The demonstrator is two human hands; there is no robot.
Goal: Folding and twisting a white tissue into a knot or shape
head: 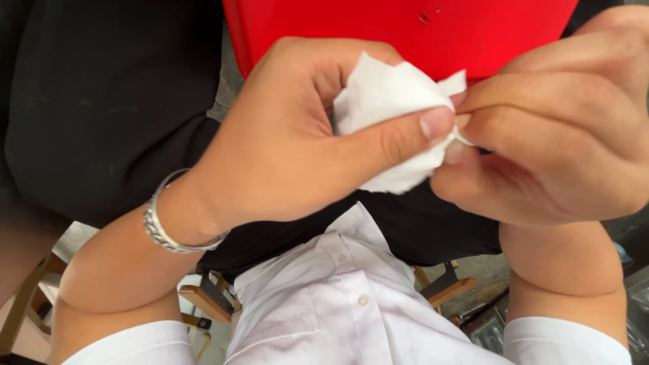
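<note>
A crumpled white tissue [392, 111] is held at the centre of the frame, slightly above the middle, between both hands. The left hand [291, 135] fills the centre left; its fingers are curled around the tissue and its thumb [405, 132] is pressed flat across the front, so the hand is clamped on the tissue. The right hand [561, 135] comes in from the right edge; its fingertips [466, 101] are drawn together and pinched on the tissue's right edge, just beside the left thumb tip, which they touch or nearly touch. Most of the tissue shows between the left fingers and thumb, with a rounded fold hanging below the thumb.

A silver bracelet [165, 230] is worn on the left wrist, at the lower left. White sleeves [135, 345] cover the upper arms at the bottom corners, and a white shirt [338, 297] with a collar and small buttons is seen at the bottom centre.

Behind the hands, a red surface [405, 27] runs along the top centre of the frame. Black cloth [101, 101] takes up the upper left and continues under the hands at the centre. Wooden chair parts [206, 301] appear at the lower left and lower right, beneath the black cloth.
</note>
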